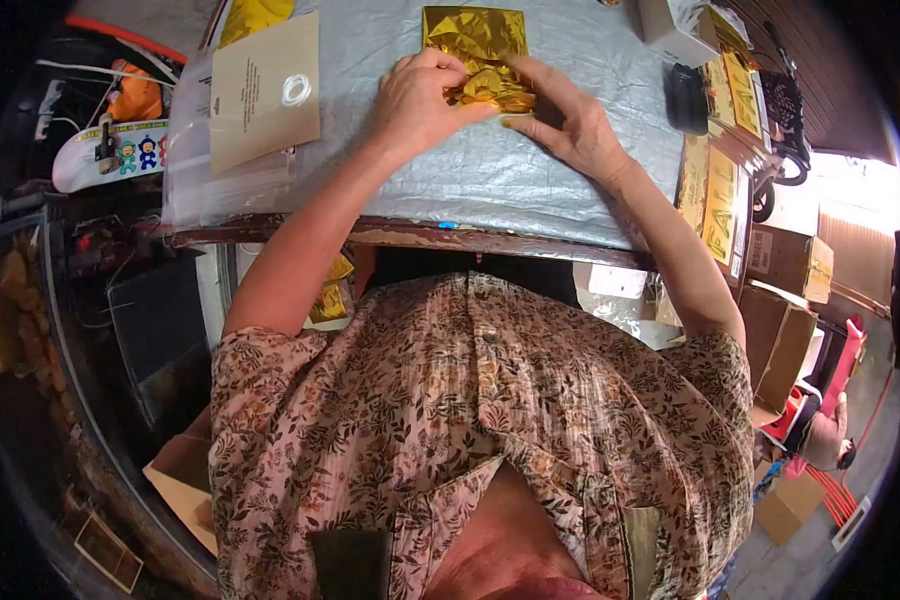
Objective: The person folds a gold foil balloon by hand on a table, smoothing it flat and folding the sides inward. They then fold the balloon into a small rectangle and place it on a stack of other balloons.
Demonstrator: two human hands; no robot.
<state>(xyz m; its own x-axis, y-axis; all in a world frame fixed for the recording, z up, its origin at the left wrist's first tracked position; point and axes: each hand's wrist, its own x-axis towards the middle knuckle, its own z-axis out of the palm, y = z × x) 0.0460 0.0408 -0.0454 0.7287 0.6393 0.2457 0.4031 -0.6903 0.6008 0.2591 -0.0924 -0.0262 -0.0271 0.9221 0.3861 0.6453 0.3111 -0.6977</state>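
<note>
A shiny gold foil piece lies on the covered table in front of me, smooth at its far end and crumpled at its near end. My left hand has its fingers curled at the foil's left side, with the thumb on the crumpled near part. From the right, my right hand holds the same crumpled part between thumb and index finger. Whether anything sits inside the foil cannot be seen. To the left of my left hand lies a beige printed card with a coiled white cord on it.
A silvery sheet covers the table. Along the right edge stand a dark object, a white box and yellow lettered packs. Cardboard boxes and another person are farther right. A skateboard is at left.
</note>
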